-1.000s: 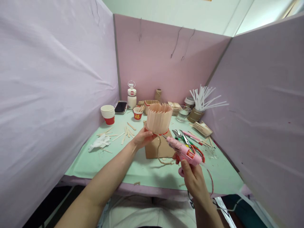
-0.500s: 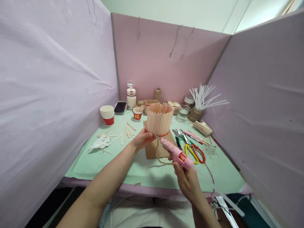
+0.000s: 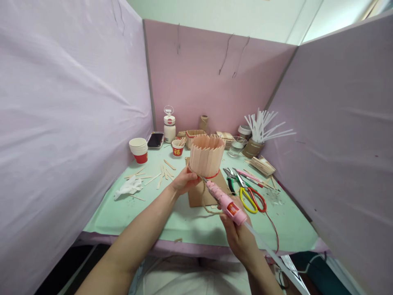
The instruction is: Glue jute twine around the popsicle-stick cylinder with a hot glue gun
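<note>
Though jagged-rimmed, rounded wooden container [image 3: 207, 159]

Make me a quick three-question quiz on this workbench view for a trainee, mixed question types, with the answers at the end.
1. What does the right hand hold? A, a clear glass bowl; B, a pink plastic glue gun; C, a white lidded bottle.
2. True or false: in the picture, the crumpled white tissue lies left of the flat brown cardboard sheet.
3. Fill the blank: a thin red ring shows at the ____ edge of the pale wooden container with the jagged rim.

Key: 1, B. 2, true. 3, lower.
</note>
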### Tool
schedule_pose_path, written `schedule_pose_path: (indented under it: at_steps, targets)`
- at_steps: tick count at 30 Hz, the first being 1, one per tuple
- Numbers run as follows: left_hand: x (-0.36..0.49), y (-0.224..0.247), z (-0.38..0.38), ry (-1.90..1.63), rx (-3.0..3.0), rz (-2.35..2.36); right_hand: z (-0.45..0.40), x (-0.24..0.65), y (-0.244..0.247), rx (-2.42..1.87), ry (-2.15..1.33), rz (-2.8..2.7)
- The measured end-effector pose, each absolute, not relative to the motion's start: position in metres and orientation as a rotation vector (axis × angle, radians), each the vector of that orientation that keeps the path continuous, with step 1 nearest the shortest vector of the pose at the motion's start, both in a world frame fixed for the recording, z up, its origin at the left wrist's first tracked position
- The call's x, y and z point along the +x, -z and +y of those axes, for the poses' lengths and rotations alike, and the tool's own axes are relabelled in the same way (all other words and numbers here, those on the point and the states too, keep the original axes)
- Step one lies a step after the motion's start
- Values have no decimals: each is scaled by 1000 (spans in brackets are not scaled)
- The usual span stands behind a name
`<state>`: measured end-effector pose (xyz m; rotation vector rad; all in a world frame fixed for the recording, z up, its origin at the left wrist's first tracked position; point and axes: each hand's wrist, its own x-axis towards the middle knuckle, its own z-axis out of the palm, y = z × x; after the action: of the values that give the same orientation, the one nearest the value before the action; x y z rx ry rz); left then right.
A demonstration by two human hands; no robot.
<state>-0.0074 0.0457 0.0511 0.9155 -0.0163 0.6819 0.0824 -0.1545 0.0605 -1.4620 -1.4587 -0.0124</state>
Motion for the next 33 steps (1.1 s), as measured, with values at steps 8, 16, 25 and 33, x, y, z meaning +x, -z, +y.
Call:
schedule_pose_path:
  at_steps: [8,16,25,33]
  targets:
    - [-8,-54,44,-678,929,-1,-156,82,-58,-1471,-2,-1447]
    - [-7,-51,46,-675,961,-23,-156,83,-57,-1474,19,-1433]
    - [-6,-49,47,-678,946,-12,-158,84,-57,-1487,27,-1441]
    - [-7,-52,46,-678,929,-22,-159,86,-58,-1506,-25,-1419]
